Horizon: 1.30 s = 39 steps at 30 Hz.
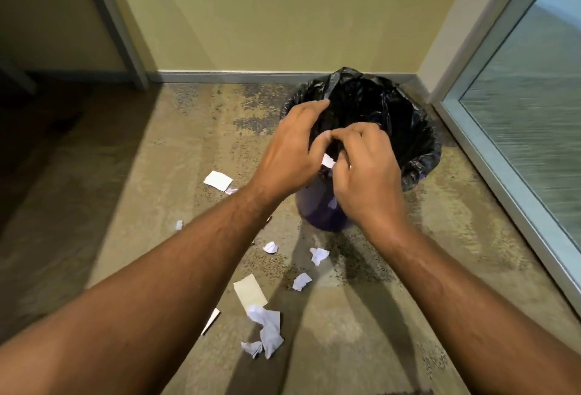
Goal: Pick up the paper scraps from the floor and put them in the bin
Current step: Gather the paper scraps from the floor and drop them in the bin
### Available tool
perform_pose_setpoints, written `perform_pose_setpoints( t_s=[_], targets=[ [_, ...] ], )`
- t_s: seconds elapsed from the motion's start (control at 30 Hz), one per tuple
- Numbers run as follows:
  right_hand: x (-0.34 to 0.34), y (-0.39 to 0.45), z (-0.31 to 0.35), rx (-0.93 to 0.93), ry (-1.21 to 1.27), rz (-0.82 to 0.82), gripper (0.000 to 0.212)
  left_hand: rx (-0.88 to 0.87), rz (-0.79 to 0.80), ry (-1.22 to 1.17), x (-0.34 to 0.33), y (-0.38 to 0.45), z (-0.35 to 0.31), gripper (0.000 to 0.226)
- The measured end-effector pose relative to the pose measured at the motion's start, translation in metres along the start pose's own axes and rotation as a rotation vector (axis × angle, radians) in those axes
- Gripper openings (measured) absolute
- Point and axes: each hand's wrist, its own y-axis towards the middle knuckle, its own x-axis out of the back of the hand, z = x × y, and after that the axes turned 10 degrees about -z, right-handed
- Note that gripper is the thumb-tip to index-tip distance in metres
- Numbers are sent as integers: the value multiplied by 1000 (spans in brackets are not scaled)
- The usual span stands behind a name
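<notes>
Hovering over the black-lined bin [408,130] in the corner by wall and glass door [528,111]: left hand [292,149] fingers loose, right hand [364,171] pinching white scrap [328,161]. Scraps [267,328] litter open floor [125,206] near side. No readable writing.

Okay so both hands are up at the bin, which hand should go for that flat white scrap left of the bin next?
Probably the left hand. That flat scrap lies just under its wrist, left of the bin. The right hand would have to cross over.
</notes>
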Motion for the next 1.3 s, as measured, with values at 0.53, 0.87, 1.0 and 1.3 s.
perform_pose_setpoints(
  t_s=[0.53,0.87,1.0,1.3],
  targets=[
    [-77,-187,-55,-371,-169,1159,109,907,254,526,33,-269,134,117],
    [-78,-222,-13,-148,3,1250,128,667,456,258,1,-310,130,147],
    [-77,-238,6,8,-29,1218,131,492,548,184,-13,-316,134,139],
    [-82,-251,20,-52,28,1060,61,354,397,223,-10,-324,120,77]
  ],
)
